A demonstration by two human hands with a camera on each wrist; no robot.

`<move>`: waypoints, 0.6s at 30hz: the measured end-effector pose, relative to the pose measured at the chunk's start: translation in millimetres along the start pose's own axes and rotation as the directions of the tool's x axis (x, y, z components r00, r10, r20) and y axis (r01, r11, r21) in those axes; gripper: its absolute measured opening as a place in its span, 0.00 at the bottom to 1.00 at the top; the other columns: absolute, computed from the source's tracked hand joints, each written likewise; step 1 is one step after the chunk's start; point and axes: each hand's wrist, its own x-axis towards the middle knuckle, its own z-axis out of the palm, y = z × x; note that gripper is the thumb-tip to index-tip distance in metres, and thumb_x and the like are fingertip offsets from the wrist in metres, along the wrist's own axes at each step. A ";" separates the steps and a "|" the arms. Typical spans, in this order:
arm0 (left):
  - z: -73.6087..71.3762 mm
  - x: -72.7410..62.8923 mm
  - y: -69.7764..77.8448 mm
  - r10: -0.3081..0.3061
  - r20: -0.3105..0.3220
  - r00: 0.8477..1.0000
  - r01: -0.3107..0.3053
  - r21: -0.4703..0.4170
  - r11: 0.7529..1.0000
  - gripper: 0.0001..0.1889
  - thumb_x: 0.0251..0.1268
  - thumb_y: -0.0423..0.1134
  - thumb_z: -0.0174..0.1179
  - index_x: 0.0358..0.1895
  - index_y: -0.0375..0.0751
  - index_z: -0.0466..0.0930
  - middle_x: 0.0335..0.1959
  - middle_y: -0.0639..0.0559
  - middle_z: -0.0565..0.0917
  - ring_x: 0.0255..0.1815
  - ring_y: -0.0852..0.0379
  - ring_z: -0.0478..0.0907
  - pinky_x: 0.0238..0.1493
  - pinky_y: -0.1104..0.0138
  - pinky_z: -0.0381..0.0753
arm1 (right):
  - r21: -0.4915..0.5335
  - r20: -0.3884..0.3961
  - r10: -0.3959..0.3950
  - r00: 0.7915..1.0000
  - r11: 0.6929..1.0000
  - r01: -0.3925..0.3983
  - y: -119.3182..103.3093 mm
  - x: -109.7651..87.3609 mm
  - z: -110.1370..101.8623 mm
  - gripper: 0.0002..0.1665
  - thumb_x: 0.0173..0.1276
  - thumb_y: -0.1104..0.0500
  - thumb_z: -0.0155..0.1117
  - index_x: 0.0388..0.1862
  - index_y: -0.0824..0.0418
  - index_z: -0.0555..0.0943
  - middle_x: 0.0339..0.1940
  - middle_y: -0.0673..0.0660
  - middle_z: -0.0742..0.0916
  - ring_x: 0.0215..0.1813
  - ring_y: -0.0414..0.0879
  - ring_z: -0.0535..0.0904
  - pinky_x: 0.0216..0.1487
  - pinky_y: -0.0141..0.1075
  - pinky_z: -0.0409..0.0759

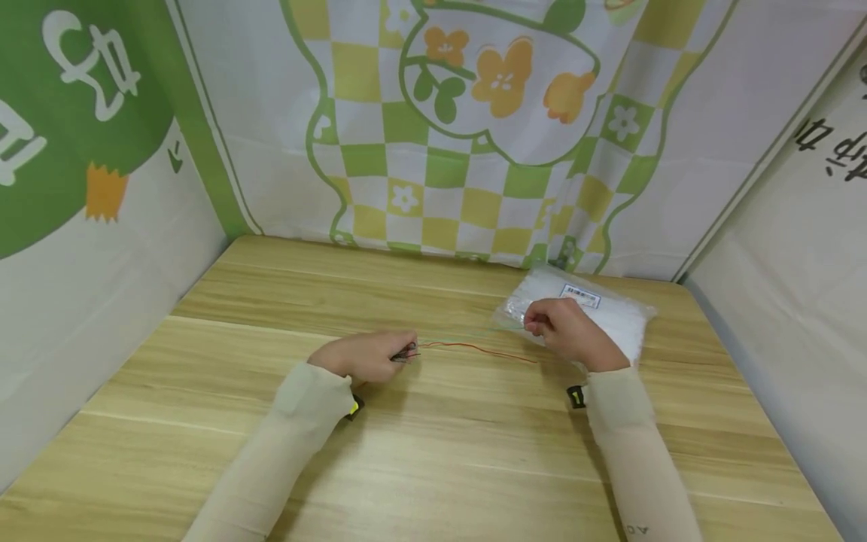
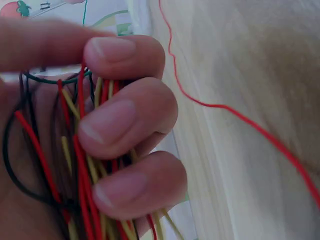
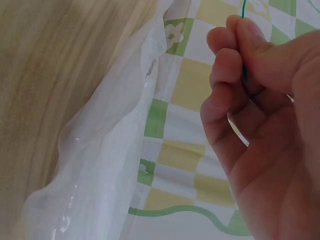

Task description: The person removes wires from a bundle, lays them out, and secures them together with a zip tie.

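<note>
My left hand curls its fingers round a bundle of thin wires, red, yellow and black, seen close up in the left wrist view. Between thumb and fingertips, my right hand pinches the end of a green wire. That green wire stretches faintly across to the left hand in the head view. A loose red wire runs out from the left hand toward the right, its far end free. Inside the left palm, much of the bundle is hidden by the fingers.
A clear plastic bag with white contents and a barcode label lies at the back right, partly behind the right hand. The wooden table meets a patterned curtain at the back, with cloth walls on both sides.
</note>
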 end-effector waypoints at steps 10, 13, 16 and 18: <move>3.0 7.2 0.1 0.031 -0.145 0.989 -0.003 0.187 0.982 0.15 0.88 0.47 0.46 0.37 0.47 0.71 0.27 0.54 0.70 0.26 0.60 0.64 0.35 0.66 0.67 | -0.009 0.011 0.009 1.000 1.000 -0.009 -2.0 -1.1 -0.7 0.12 0.74 0.74 0.58 0.38 0.63 0.87 0.34 0.54 0.90 0.33 0.43 0.78 0.40 0.40 0.78; 0.9 8.4 -1.9 0.063 -0.181 0.982 -0.022 0.221 0.975 0.14 0.88 0.42 0.47 0.40 0.44 0.78 0.32 0.53 0.80 0.28 0.60 0.69 0.39 0.65 0.73 | 0.005 0.008 0.019 1.000 1.000 -0.019 -3.0 -2.7 -3.0 0.13 0.75 0.74 0.58 0.39 0.63 0.87 0.35 0.56 0.90 0.34 0.43 0.78 0.41 0.40 0.78; -1.7 6.1 -3.7 0.079 -0.205 0.975 -0.030 0.231 0.972 0.13 0.87 0.39 0.48 0.44 0.43 0.82 0.40 0.52 0.85 0.34 0.60 0.75 0.45 0.63 0.77 | 0.008 -0.007 0.014 1.000 1.000 -0.014 -3.3 -4.1 -6.3 0.13 0.75 0.74 0.57 0.39 0.64 0.87 0.34 0.56 0.90 0.35 0.45 0.78 0.42 0.41 0.78; -3.7 3.7 -4.4 0.100 -0.224 0.969 -0.043 0.248 0.968 0.12 0.86 0.38 0.49 0.43 0.43 0.83 0.42 0.52 0.84 0.38 0.59 0.76 0.48 0.62 0.78 | -0.003 -0.027 0.001 1.000 1.000 -0.001 -2.1 -4.9 -8.0 0.13 0.75 0.74 0.58 0.38 0.63 0.87 0.32 0.54 0.88 0.35 0.45 0.77 0.42 0.42 0.78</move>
